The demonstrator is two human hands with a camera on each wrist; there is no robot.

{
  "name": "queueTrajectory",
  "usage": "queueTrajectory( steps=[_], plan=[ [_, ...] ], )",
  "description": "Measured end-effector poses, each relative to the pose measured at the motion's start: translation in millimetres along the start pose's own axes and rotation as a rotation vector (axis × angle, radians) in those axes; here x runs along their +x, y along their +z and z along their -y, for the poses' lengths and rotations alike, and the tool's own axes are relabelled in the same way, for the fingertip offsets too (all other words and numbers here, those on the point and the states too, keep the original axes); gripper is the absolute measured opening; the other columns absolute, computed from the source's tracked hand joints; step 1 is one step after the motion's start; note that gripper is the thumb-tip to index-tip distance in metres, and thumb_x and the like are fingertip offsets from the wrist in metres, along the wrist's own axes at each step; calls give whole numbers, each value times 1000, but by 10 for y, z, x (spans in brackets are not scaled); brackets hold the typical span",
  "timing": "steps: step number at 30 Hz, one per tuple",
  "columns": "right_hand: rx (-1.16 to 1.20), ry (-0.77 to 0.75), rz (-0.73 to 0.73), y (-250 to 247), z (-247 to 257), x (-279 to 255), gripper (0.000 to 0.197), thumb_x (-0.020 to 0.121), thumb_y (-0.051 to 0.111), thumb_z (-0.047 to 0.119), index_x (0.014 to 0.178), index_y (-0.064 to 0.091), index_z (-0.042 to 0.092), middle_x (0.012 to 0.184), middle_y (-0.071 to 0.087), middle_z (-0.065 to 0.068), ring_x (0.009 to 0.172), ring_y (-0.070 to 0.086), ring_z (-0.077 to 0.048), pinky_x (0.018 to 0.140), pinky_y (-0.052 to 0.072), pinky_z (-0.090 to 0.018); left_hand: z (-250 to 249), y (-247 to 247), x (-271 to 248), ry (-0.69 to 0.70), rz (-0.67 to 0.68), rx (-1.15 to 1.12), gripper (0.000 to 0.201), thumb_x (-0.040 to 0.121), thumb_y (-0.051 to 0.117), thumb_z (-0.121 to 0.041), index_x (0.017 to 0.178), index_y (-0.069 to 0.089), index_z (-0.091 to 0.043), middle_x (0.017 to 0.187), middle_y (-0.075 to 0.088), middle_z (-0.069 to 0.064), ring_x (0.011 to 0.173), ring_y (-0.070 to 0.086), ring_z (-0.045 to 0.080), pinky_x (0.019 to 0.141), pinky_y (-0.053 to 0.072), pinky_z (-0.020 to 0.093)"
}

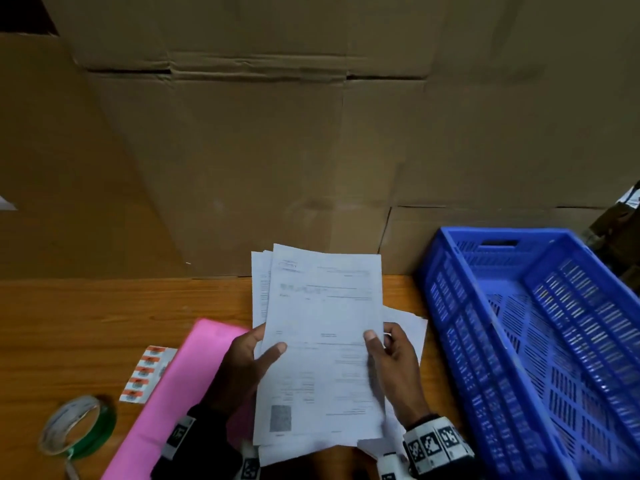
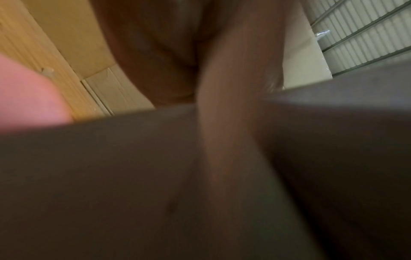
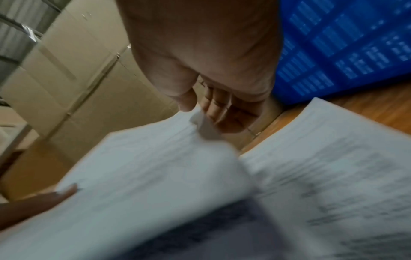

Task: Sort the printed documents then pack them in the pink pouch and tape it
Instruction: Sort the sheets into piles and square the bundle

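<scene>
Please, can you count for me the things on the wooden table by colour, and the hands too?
Pink: 1, the pink pouch
Blue: 1, the crate
Green: 1, the tape roll
Orange and white: 1, the sticker sheet
White: 1, the stack of printed documents
Hands: 2, left hand, right hand
Total: 7

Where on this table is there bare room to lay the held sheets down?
Bare wood shows on the table left of the pink pouch, between the cardboard wall and the stickers and tape roll. The blue crate looks empty inside. It is crowded near the papers, where both hands, left and right, hold them over loose sheets.
</scene>
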State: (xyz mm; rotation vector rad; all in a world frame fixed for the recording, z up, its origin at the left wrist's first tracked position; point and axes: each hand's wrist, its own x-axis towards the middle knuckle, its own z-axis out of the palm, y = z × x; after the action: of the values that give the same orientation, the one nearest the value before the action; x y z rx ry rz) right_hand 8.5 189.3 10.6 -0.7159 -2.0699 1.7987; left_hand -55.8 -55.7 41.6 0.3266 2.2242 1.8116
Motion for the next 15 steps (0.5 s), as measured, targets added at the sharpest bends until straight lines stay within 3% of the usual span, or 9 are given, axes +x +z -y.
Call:
queueTrajectory(
  steps=[2, 4, 6, 8, 9, 11, 14, 15],
  plan=[
    [-68, 48, -38, -82, -110, 55, 11, 93, 70, 32, 98, 61, 26, 93, 70, 9, 84, 64, -12, 72, 50, -26, 33, -30, -4, 12, -36, 16, 32, 96, 59, -10, 115, 60, -36, 105, 70, -28, 99, 67, -1, 75, 52, 12],
    [-350, 108, -89, -225, -247, 110, 32, 87, 76, 38, 108, 58, 22, 109, 67, 0, 94, 62, -17, 71, 46, -24, 49, -72, 10, 16, -56, 4, 42, 97, 56, -8, 119, 50, -44, 102, 67, -35, 100, 66, -3, 72, 52, 12],
    [-669, 225, -90, -400, -411, 141, 72, 77, 83, 46, 132, 49, 14, 132, 56, -10, 116, 56, -25, 88, 46, -32, 61, -100, 25, 40, -79, -24, 53, 97, 56, -6, 126, 37, -47, 103, 61, -45, 102, 62, -10, 72, 52, 10],
    [-766, 339, -59, -550, -636, 161, 98, 73, 86, 46, 147, 35, 9, 150, 42, -15, 136, 44, -34, 110, 38, -45, 73, -139, 43, 94, -109, -25, 65, 91, 61, -15, 138, 26, -42, 113, 51, -52, 109, 53, -20, 76, 46, 3],
    [-721, 359, -39, -602, -696, 165, 96, 73, 87, 40, 147, 35, 10, 149, 45, -15, 135, 46, -34, 112, 37, -47, 92, -164, 56, 118, -119, -22, 72, 86, 61, -20, 143, 21, -41, 120, 47, -53, 114, 49, -21, 78, 45, 2],
    [-577, 322, -37, -685, -869, 215, 77, 75, 88, 25, 137, 44, 15, 133, 60, -10, 120, 58, -30, 105, 46, -46, 131, -230, 67, 140, -129, -20, 83, 81, 64, -31, 148, 17, -42, 134, 42, -46, 125, 45, -14, 89, 44, 8],
    [-525, 302, -65, -757, -970, 245, 49, 78, 85, 17, 118, 57, 17, 111, 67, -4, 101, 63, -27, 92, 49, -37, 221, -310, 81, 125, -141, -6, 98, 75, 68, -45, 151, 7, -50, 152, 35, -26, 136, 45, 10, 100, 46, 42],
    [-532, 302, -85, -772, -995, 253, 38, 78, 85, 16, 107, 59, 15, 104, 68, -3, 97, 63, -27, 91, 49, -37, 226, -315, 81, 131, -150, 5, 99, 74, 68, -47, 151, 6, -50, 154, 33, -23, 138, 43, 14, 101, 44, 47]
  ],
)
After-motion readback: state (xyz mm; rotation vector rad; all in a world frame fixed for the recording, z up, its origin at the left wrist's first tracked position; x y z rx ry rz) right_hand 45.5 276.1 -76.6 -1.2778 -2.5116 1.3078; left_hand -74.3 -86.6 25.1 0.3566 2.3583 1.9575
